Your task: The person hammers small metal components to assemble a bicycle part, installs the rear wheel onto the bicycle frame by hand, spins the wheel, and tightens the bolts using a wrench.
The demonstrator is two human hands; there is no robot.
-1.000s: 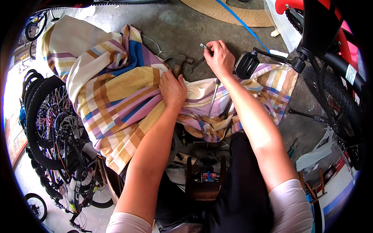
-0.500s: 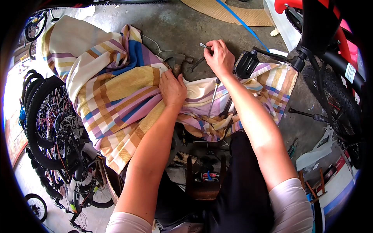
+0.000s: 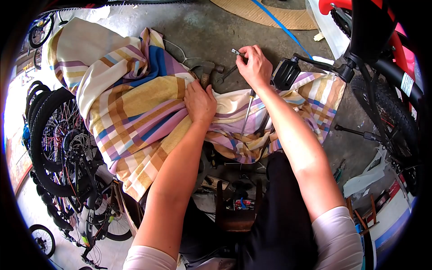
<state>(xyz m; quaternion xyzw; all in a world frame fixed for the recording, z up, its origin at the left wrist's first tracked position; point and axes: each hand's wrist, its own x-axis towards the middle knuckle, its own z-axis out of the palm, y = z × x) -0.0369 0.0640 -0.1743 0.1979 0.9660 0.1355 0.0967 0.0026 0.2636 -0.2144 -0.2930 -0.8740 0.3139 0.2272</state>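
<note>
a small metal-ended piece (image 3: 235, 51) is pinched between the right hand's (image 3: 255, 67) fingertips, the grip nearly closed. beneath the left hand (image 3: 199, 105), its fingers loosely extended, checked cloth (image 3: 135, 108) is covered; beyond, a hammer (image 3: 207, 67). no clear shift is seen.

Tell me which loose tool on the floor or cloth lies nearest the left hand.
The hammer: its brown handle reaches right to the fingertips of the left hand, while the wrench and screwdriver both lie farther to the right.
</note>
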